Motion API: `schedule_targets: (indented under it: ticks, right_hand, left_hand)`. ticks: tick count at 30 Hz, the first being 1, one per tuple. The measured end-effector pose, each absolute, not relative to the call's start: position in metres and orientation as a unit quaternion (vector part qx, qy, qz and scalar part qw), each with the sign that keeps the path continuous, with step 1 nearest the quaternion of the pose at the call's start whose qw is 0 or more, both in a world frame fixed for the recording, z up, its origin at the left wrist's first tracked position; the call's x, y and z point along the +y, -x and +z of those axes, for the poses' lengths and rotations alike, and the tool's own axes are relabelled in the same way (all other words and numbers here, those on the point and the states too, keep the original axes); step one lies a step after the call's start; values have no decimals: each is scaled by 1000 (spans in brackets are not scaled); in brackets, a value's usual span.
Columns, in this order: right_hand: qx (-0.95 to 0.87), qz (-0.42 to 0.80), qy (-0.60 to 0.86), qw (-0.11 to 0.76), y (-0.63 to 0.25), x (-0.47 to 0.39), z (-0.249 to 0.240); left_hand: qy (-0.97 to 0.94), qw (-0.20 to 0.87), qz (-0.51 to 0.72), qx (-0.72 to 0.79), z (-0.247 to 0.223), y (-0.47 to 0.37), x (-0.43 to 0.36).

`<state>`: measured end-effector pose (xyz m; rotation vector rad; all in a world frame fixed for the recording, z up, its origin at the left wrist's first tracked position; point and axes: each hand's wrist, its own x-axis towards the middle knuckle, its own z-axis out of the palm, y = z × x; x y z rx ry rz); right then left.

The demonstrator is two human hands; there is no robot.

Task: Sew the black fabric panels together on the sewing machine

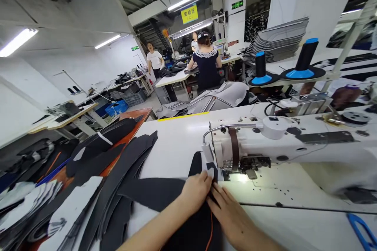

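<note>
A black fabric piece (171,194) lies on the white sewing table, in front of the sewing machine (232,141). My left hand (196,188) is closed on its upper part, fingers bent, beside a pale grey-white patch near the needle area. My right hand (229,213) rests flat on the fabric's right edge, fingers stretched out and close to the left fingertips. An orange cord or edge (211,231) runs down the fabric between my forearms. The fabric's layers under my fingers are partly hidden.
Stacked dark fabric panels (123,180) lie to the left, beside white-faced pieces (72,208). Blue-handled scissors (363,229) sit at the right edge. Black thread cones (306,59) stand behind the machine. Grey panels (218,98) are piled beyond the table; people work farther back.
</note>
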<state>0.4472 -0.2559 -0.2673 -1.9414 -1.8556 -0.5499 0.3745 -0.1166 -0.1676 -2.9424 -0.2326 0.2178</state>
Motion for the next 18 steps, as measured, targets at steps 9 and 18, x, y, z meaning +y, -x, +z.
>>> schedule_targets:
  ticks: [9, 18]
  right_hand:
    - [-701, -129, 684, 152, -460, -286, -244]
    - [-681, 62, 705, 190, -453, -293, -223]
  left_hand:
    - [990, -126, -62, -27, -184, -368, -129]
    - [984, -167, -60, 8, -183, -375, -131]
